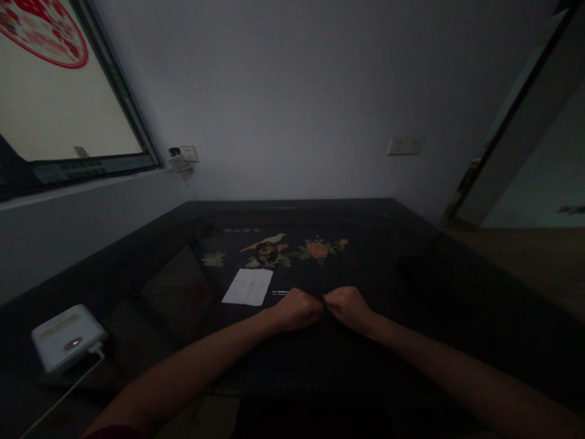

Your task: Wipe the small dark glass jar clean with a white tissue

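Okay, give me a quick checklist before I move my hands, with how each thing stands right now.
1. Left hand and right hand both in view: ok, fingers curled, close together.
2. Hands empty: cannot tell, the curled fingers hide the palms.
3. Sheet of paper clear of both hands: ok.
4. Slim pen-like item wholly visible: cannot tell, the left hand may cover one end.
5. Cable attached to white box: ok.
6. Bright lighting: not ok, dim.

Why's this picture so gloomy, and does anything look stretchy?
Head view: the light is dim, so the black tabletop fades into shadow; the white paper sheet stands out. Head view: the bare right forearm seems stretched toward the edge; the fisted bare left hand and fisted bare right hand look murky.
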### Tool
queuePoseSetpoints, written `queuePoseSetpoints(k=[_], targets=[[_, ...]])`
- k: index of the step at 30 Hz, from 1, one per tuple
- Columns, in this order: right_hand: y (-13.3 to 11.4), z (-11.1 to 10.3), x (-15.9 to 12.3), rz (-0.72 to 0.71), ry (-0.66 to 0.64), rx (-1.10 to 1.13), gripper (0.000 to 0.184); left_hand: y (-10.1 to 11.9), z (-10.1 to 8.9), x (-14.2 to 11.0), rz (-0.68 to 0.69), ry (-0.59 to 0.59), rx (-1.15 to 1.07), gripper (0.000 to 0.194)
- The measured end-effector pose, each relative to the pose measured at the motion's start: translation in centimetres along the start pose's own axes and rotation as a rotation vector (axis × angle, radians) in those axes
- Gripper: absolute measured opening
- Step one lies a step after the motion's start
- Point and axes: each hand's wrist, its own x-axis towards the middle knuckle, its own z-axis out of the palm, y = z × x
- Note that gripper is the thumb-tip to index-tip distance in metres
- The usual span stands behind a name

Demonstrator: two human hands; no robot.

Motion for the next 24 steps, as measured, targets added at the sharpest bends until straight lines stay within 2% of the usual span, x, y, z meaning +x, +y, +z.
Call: queuePoseSetpoints(k=[9, 18, 24], targets=[[-0.29, -0.23, 0.17, -0.105, -0.062, -0.071, 0.018, 0.34, -0.04, 0.17, -0.012, -0.012, 0.019, 0.017], [-0.54, -0.32, 0.23, -0.101, -0.084, -0.073, 0.022, 0.44, -0.05, 0.19, -0.007, -0.014, 0.03, 0.016], [-0.48, -0.19, 0.33, -0.069, -0.149, -0.084, 0.017, 0.7, -0.33, 0.25, -0.044, -0.038, 0.023, 0.014]])
